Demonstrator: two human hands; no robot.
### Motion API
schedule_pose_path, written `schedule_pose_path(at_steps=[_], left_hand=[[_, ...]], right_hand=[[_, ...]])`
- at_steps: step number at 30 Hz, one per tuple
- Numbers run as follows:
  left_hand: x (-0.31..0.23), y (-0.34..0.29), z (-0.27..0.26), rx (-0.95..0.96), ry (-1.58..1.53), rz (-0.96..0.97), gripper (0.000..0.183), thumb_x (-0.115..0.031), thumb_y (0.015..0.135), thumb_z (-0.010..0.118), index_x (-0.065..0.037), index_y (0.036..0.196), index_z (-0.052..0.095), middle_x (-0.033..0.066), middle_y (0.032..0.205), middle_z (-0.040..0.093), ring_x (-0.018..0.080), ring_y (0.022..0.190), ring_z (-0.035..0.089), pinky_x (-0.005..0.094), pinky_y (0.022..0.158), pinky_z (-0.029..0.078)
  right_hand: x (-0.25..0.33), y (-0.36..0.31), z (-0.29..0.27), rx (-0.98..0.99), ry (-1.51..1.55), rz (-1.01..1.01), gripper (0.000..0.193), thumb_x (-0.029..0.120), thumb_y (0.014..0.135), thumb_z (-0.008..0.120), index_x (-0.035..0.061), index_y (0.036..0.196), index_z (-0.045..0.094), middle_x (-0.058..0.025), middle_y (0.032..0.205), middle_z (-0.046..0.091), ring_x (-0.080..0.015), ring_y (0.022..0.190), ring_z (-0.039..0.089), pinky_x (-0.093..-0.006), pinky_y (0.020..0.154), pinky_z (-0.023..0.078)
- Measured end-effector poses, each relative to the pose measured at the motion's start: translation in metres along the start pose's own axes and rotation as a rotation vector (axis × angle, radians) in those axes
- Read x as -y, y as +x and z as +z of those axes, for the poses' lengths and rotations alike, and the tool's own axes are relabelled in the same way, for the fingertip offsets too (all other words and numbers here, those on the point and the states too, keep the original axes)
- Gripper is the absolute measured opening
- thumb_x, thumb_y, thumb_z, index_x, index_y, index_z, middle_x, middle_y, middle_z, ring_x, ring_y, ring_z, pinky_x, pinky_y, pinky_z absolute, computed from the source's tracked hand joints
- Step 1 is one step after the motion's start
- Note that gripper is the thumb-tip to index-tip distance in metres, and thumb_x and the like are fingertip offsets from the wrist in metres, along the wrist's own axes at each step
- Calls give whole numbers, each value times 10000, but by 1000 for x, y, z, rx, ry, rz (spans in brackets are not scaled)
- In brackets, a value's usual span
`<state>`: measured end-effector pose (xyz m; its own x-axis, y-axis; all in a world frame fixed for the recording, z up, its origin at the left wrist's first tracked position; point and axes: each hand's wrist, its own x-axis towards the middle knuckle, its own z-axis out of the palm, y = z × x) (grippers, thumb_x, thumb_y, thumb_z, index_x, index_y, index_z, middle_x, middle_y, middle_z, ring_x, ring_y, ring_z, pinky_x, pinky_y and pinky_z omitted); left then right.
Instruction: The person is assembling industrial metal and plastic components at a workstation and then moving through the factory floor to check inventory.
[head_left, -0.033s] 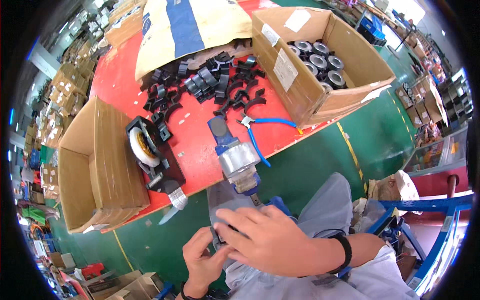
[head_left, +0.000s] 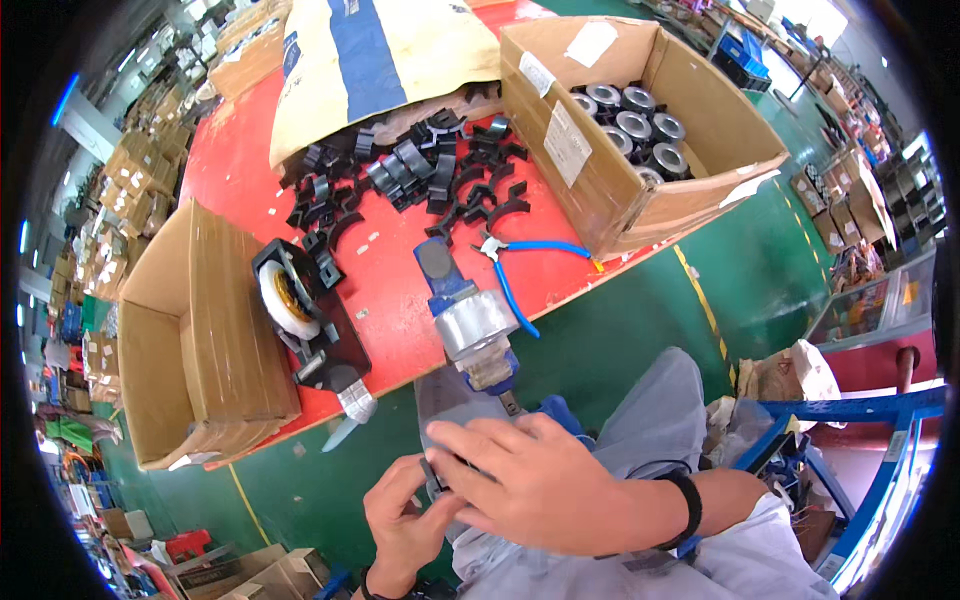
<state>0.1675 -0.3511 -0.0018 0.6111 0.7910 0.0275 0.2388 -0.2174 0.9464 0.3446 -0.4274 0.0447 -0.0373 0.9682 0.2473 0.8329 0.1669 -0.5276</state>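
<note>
My left hand [head_left: 402, 525] and my right hand [head_left: 545, 485] meet over my lap, in front of the table's near edge. Between them is a small dark part [head_left: 434, 478], mostly covered by fingers, so its kind cannot be made out. The left thumb and fingers pinch it, while the right fingers curl over it from above. Just beyond the hands, a blue clamp-like fixture with a shiny metal cylinder [head_left: 474, 325] juts over the table edge. Pliers with blue handles [head_left: 510, 262] lie spread on the red tabletop [head_left: 390, 325] beside it.
Black curved plastic clips [head_left: 405, 172] are heaped mid-table by a cream-and-blue sack [head_left: 365, 60]. A tape dispenser [head_left: 310, 310] stands at the left edge, next to a cardboard box [head_left: 235, 340]. Another box [head_left: 590, 190] at right holds several metal-ringed parts [head_left: 634, 124]. Blue metal framing [head_left: 850, 410] rises at right.
</note>
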Motion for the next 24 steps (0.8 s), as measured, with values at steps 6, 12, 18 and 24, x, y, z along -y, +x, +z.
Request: schedule_pose_path(at_steps=[6,12,18,24], left_hand=[[-36,53,-9,1,338,175,306,-9,680,752,23,962,638,130,888,636,225,752,605,296,665,467],[-74,121,11,-15,381,315,310,-116,712,786,-9,955,626,121,881,630,225,780,616,325,691,493],[-80,138,9,213,667,528,272,-95,724,759,-35,972,667,114,960,660,297,842,643,354,716,515],[-88,133,10,215,685,528,212,-69,737,730,-30,939,680,107,963,661,289,840,645,359,720,521]], right_hand=[[-4,-9,-20,-57,104,15,555,260,736,717,91,1234,537,-152,1367,442,-271,1139,513,-412,847,408],[-23,-36,-31,-103,298,115,495,221,773,711,122,1231,552,-166,1348,441,-325,1160,491,-433,922,387],[-39,-66,-26,-72,369,153,425,191,812,686,101,1210,565,-129,1261,505,-285,1095,516,-416,912,380],[-41,-68,-23,-90,405,110,394,173,815,680,94,1187,576,-106,1188,540,-245,1071,529,-407,914,376]])
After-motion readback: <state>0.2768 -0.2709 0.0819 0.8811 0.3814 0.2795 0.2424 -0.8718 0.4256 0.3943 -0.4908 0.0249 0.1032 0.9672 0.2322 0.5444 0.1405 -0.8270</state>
